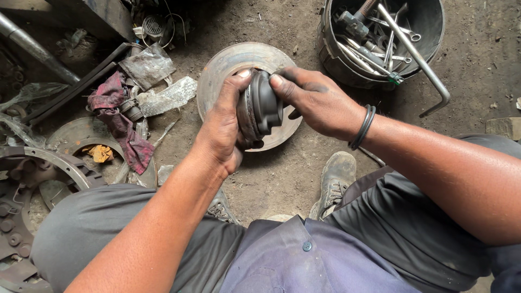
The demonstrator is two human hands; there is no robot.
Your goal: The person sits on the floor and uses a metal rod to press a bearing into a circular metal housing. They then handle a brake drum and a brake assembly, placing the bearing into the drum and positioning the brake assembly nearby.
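We sit low over a dirt floor (282, 179) that is brown, dusty and full of small bits. Nearest to us are our grey trousers (92, 222) and a soft blue shirt (304, 260). A worn, dusty shoe (335, 179) rests on the dirt between our knees.

Just past that, our two hands hold a dark round part (261, 108). It is made of black rubber with folds, and it has a grey metal edge on one side. Our left hand (222, 127) is wrapped around it from the left, with the thumb on top. Our right hand (315, 100) is closed on it from the right, with the fingers pressing on its rim. Both grips are tight on the part. It is up in the air, above a flat, round metal disc (222, 65) that lies on the dirt and looks rusty.

On the left are a red rag (122, 122), torn shiny scraps, and big rusty metal rings (32, 173).

Farther off on the right sits a black bucket (434, 27) full of long, shiny metal tools (380, 40).
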